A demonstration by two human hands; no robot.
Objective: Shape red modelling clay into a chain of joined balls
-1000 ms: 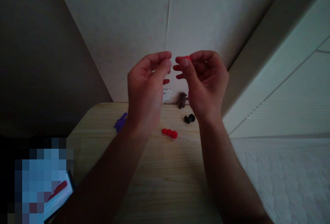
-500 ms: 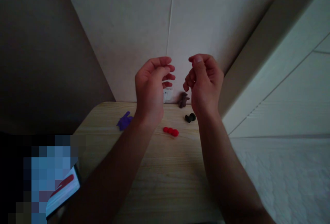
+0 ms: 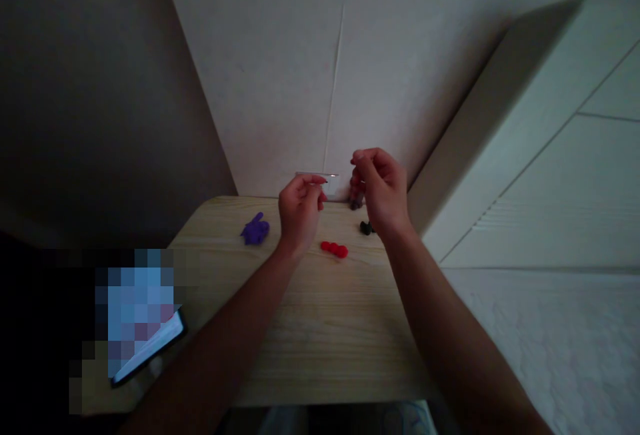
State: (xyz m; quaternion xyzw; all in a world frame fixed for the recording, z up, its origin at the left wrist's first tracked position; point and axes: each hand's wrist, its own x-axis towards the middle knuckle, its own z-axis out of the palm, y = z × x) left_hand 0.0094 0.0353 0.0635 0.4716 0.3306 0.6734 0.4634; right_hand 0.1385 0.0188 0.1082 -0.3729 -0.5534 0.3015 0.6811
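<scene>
My left hand (image 3: 300, 215) is raised over the far part of the wooden table (image 3: 320, 335), its fingers curled toward the thumb. To its right and a little higher is my right hand (image 3: 385, 191), with thumb and forefinger pressed together. The hands are apart, and I cannot make out anything in either pinch. Below and between them lies a red row of joined balls (image 3: 334, 249). A purple lumpy figure (image 3: 255, 229) is left of my left hand. A small black piece (image 3: 367, 227) and a dark brown figure (image 3: 356, 205) are partly hidden by my right hand.
A white wall socket (image 3: 331, 185) sits behind the hands, a thin bright line along its top. At lower left is a lit screen (image 3: 150, 349), partly pixelated. A pale cabinet (image 3: 540, 175) stands right, above a white quilted surface (image 3: 545, 341).
Both hands have moved lower in the view, the left one more. The left fingers have drawn closer together, while the right keeps its pinch. The view has shifted, showing the table's near edge.
</scene>
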